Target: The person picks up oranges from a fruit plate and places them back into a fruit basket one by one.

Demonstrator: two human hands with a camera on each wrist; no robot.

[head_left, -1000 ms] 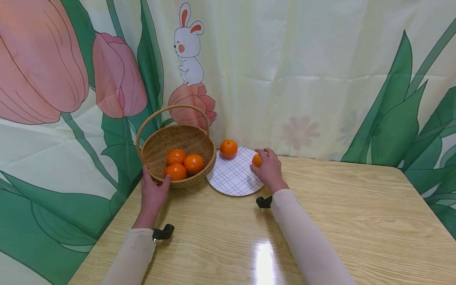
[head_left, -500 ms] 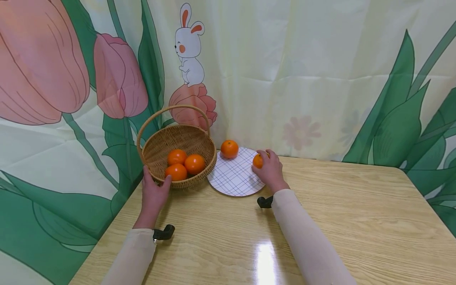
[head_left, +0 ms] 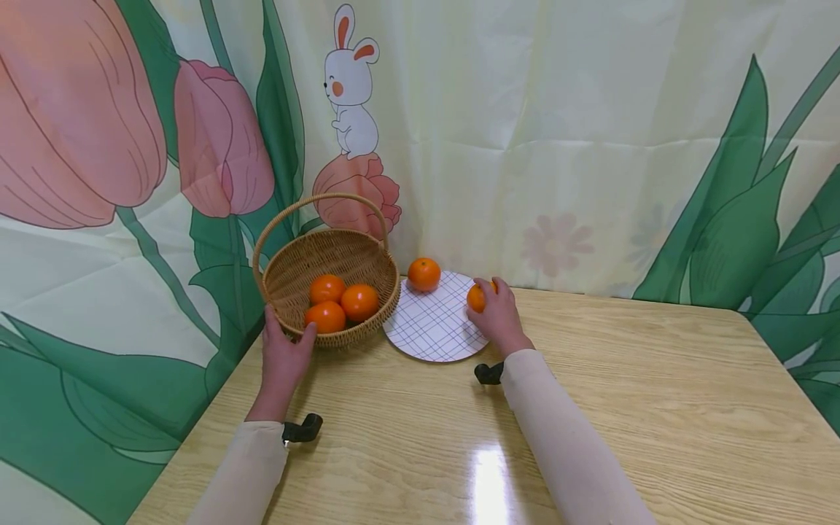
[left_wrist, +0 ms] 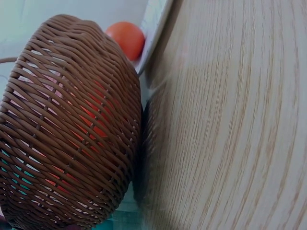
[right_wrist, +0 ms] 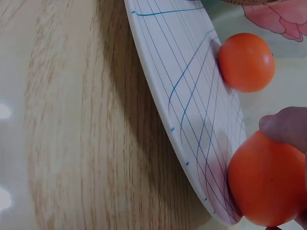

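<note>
In the head view my left hand [head_left: 285, 359] holds the near rim of a wicker basket [head_left: 278, 281], thumb at the rim and fingers at its left side. The basket has a tall arched handle and tilts toward me. Three oranges [head_left: 327, 316] lie inside it. My right hand [head_left: 501, 318] grips another orange [right_wrist: 268, 179] from above, at the right edge of a white plate [head_left: 433, 335] with blue crossing lines. A thumb presses on that orange in the right wrist view. One more orange [head_left: 424, 274] sits at the plate's back left edge.
The pale wood-grain table [head_left: 407, 430] stretches out in front and to the right. Directly behind the basket and plate hangs a curtain [head_left: 590, 146] printed with tulips and a rabbit. The basket's right side stands close against the plate.
</note>
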